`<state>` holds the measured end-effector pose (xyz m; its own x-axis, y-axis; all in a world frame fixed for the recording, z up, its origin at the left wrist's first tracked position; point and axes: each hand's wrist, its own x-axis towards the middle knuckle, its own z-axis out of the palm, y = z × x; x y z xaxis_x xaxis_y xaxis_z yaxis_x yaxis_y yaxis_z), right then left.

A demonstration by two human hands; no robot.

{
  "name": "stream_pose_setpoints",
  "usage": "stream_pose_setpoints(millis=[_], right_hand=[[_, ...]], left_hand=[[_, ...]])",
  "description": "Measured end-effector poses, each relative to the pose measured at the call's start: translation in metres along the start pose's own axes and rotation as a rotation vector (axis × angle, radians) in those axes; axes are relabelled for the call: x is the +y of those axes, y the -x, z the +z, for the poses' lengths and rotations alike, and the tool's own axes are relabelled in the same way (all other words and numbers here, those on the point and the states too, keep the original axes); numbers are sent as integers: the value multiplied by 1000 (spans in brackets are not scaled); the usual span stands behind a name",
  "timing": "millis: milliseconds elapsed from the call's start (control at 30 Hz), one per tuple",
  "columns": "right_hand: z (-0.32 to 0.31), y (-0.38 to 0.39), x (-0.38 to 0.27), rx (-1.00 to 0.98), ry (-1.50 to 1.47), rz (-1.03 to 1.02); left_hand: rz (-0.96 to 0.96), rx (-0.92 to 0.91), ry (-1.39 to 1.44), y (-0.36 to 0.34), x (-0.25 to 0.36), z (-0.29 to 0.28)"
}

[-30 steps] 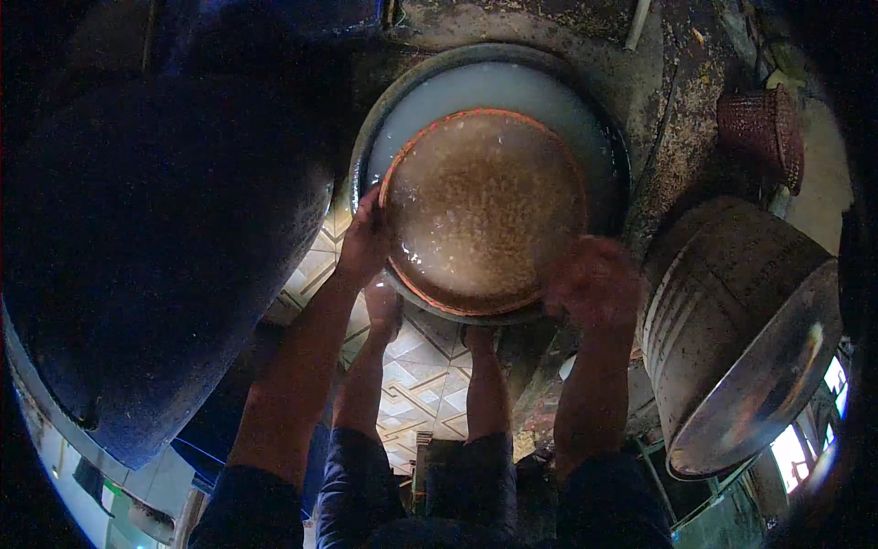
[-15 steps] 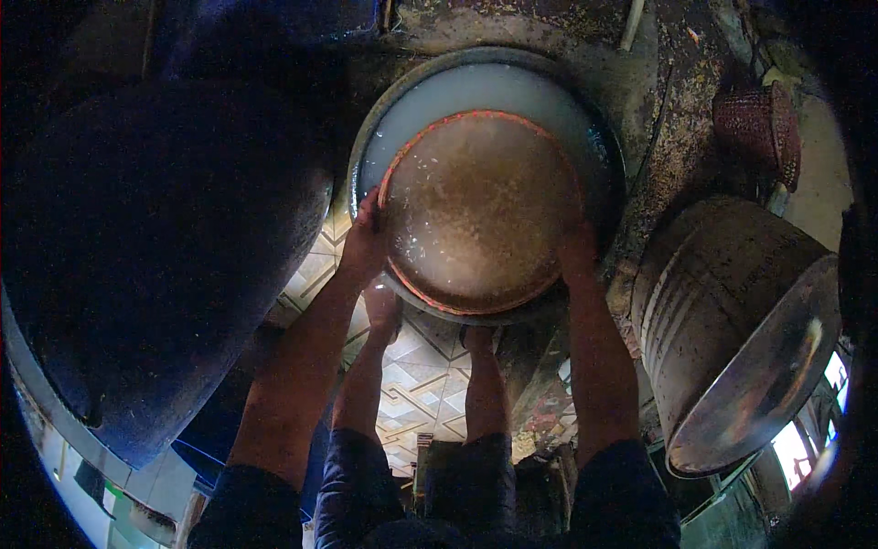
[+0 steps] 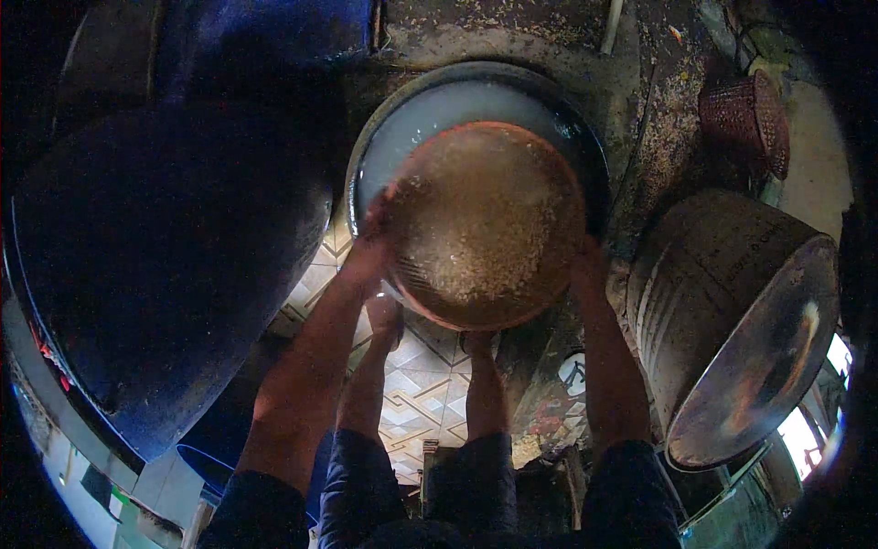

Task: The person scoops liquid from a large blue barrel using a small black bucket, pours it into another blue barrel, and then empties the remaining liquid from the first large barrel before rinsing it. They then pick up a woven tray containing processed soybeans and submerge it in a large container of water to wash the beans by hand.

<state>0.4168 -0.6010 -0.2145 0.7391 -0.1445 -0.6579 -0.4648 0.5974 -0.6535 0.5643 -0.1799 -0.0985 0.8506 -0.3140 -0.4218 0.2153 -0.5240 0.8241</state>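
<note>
A round basket with an orange-red rim (image 3: 445, 317) is held between my two hands over a wide round tub (image 3: 359, 174) of cloudy, whitish water (image 3: 476, 102). Many small pale pieces (image 3: 485, 252), grain-like but too blurred to name, lie in it. My left hand (image 3: 373, 233) grips the rim on the left side, fingers partly in shadow. On the opposite side my right hand (image 3: 588, 263) is closed on the rim, its fingertips hidden in the dark. The ribbed inner wall of the basket shows near my left hand.
A very large dark blue barrel (image 3: 174, 265) fills the left side. To the right stand a grey-brown drum (image 3: 713, 274) with a shiny round end and a reddish woven-looking basket (image 3: 745, 123). Patterned tiles (image 3: 425, 389) lie under my feet; the floor beyond the tub is littered with bits.
The basket has shifted slightly toward me and appears raised. Cloudy water covered its contents before; now the pale pieces and ribbed wall show more plainly. Both hands still hold the rim.
</note>
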Motion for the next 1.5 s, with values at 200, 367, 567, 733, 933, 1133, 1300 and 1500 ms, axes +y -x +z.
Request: stream_pose_setpoints(millis=[200,367,567,733,933,1133,1300,1500], right_hand=[[14,12,-16,-390,-57,-300],[61,23,-4,133,-147,-25],[97,37,-58,324,1325,-54],[147,25,-38,140,1463,-502],[216,-24,4,317,1714,-527],[243,18,35,-135,1678,-684],[213,23,19,-142,1924,-165],[210,-64,31,284,1752,-257]], left_hand=[[-344,-70,599,-9,15,0],[-368,-97,831,-15,22,-34],[-259,-87,386,5,14,3],[-149,-19,224,2,-22,12],[-285,110,797,-4,-27,25],[-292,128,595,2,-24,25],[-180,50,518,10,-47,17],[-181,0,1180,5,-33,25]])
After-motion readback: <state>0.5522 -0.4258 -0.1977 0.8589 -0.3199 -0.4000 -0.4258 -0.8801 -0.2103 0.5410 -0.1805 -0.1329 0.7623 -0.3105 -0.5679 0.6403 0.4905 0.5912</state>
